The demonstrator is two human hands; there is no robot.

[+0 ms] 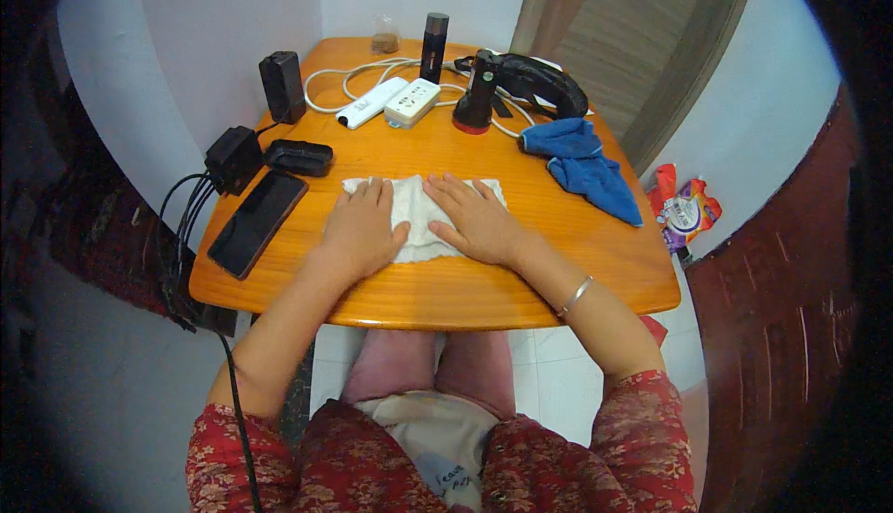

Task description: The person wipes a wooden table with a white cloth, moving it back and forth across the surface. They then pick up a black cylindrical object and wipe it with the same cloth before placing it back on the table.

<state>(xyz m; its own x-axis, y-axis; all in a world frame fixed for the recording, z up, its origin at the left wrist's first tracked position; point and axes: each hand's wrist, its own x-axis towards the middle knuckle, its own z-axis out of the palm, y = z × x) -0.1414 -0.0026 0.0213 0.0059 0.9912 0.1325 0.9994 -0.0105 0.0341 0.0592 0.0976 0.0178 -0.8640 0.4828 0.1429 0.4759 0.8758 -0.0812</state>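
Note:
A white cloth (416, 223) lies spread flat near the front of the wooden table (446, 297). My left hand (364, 230) rests palm down on its left part, the thumb pointing inward. On the right part my right hand (478, 223) lies palm down too, fingers slightly spread. Between the two thumbs the middle of the cloth shows; its outer parts are partly hidden under my hands. Neither hand is closed around anything. A smartphone (257, 223) with a dark screen lies to the left of my left hand.
Left are a black box-like device with cables (234, 159), a black tray (299, 157) and an upright black device (282, 86). Behind stand a power strip (413, 102), a white device (372, 102), a black cylinder (434, 49) and a flashlight (476, 98). A blue cloth (593, 178) lies right.

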